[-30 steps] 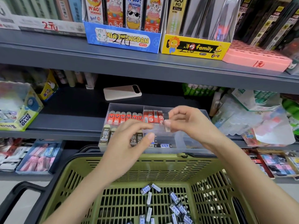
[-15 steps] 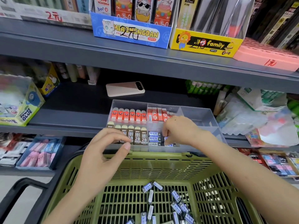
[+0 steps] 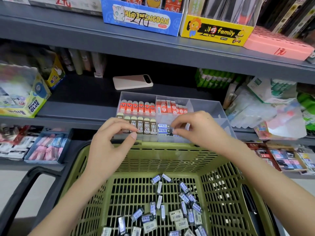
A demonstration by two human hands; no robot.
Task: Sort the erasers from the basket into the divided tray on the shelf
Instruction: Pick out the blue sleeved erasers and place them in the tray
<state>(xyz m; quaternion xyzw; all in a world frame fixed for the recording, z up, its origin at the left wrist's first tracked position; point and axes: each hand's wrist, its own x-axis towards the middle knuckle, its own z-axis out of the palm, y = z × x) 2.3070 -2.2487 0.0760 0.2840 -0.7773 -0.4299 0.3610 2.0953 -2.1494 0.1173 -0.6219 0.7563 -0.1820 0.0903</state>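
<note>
A clear divided tray (image 3: 206, 106) stands on the middle shelf. Its back compartments hold red erasers (image 3: 138, 106). In front are dark 2B erasers (image 3: 147, 127) and, to their right, blue-labelled erasers (image 3: 163, 130). My right hand (image 3: 197, 130) reaches into that front middle compartment. Its thumb and forefinger pinch a small dark eraser (image 3: 173, 132) beside the stacked blue ones. My left hand (image 3: 110, 143) hovers at the tray's front wall by the 2B row, fingers loosely curled and holding nothing. Below, the green basket (image 3: 170, 154) holds several loose erasers (image 3: 170, 212).
A pinkish phone-like slab (image 3: 133, 81) lies behind the tray. A glue box (image 3: 27, 101) stands at the left, wrapped packets (image 3: 255, 108) at the right. A blue bin (image 3: 47, 147) sits on the lower shelf. The basket's black handle (image 3: 18, 193) arcs at lower left.
My right hand has come down from above the tray into the front middle compartment with the eraser. My left hand has drawn back to the tray's front edge.
</note>
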